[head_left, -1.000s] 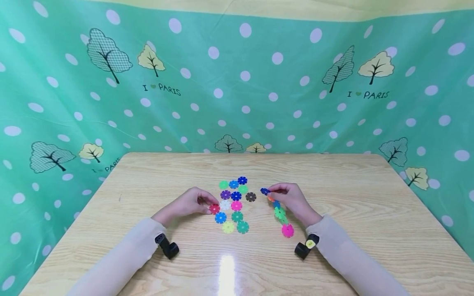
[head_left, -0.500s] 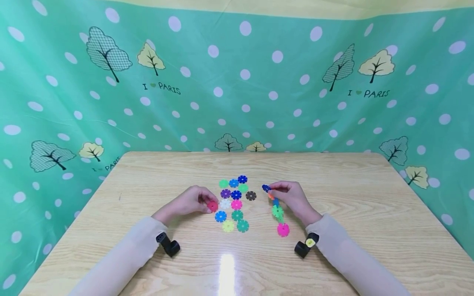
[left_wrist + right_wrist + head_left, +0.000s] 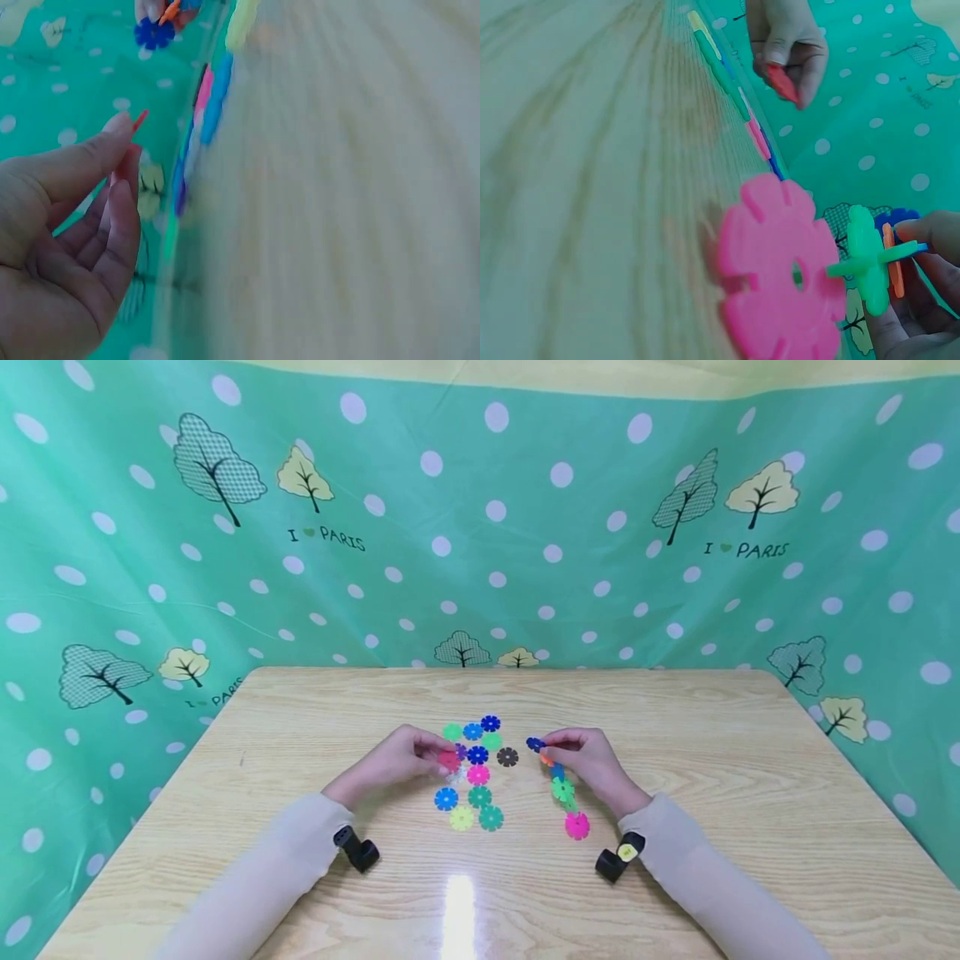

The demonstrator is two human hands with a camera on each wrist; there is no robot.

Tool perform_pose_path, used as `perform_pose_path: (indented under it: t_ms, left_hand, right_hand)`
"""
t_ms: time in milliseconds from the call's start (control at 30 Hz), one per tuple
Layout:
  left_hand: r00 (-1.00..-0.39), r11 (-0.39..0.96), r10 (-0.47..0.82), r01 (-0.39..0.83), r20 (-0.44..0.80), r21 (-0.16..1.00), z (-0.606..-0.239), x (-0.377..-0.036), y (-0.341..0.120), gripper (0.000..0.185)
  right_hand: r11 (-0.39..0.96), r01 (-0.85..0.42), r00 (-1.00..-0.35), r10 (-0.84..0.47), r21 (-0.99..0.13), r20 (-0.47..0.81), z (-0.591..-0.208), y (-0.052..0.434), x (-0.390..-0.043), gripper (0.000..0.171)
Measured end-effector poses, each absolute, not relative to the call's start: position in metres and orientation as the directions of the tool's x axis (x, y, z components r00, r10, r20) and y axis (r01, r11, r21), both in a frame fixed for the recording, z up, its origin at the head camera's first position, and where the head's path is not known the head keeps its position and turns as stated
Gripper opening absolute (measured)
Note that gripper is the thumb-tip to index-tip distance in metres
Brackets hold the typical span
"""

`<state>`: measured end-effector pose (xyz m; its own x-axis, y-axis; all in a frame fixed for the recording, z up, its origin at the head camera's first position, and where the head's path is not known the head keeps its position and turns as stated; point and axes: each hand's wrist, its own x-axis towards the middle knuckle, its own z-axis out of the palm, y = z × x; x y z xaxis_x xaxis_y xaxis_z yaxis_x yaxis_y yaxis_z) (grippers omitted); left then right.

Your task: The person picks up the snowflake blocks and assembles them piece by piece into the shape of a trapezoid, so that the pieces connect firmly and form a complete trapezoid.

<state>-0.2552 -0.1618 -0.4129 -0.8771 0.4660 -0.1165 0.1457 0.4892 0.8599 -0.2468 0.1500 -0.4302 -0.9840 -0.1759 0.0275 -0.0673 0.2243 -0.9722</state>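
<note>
Here, Two Hands, Two Pieces

Nearest, the right hand (image 3: pixel 596 768) grips a chain (image 3: pixel 564 789) of slotted discs, its pink end low above the surface (image 3: pixel 675 877). The left hand (image 3: pixel 397 764) pinches a red disc (image 3: pixel 449 760) over the loose discs (image 3: pixel 472 772), edge free for slotting.

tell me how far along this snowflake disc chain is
Done: the right hand grips a joined chain of several discs, from dark blue down to a pink disc. In hand: the left hand pinches a red disc, lifted off the table, not yet joined. Left: about ten loose discs lie flat between the hands.
</note>
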Motion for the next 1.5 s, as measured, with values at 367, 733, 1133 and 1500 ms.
perform_pose_path:
  t_ms: [367,733,1133,1500]
  left_hand:
    - [-0.91,0.399,0.408,0.102,-0.077,0.911,-0.403,-0.262,-0.1,0.037]
    - [-0.938,0.381,0.334,0.042,-0.095,0.924,-0.409,-0.264,-0.074,0.033]
    - [-0.93,0.364,0.354,0.045,-0.093,0.93,-0.41,-0.265,-0.07,0.032]
    - [-0.929,0.271,0.351,-0.018,-0.117,0.962,-0.41,-0.265,-0.067,0.032]
  right_hand:
    - [0.257,-0.061,-0.986,-0.168,-0.964,0.018,-0.428,0.148,-0.245,0.021]
    - [0.258,-0.052,-0.98,-0.199,-0.965,-0.001,-0.425,0.147,-0.246,0.019]
    - [0.258,-0.072,-0.978,-0.21,-0.964,0.017,-0.426,0.145,-0.245,0.02]
    - [0.259,-0.123,-0.968,-0.245,-0.958,0.059,-0.426,0.143,-0.244,0.017]
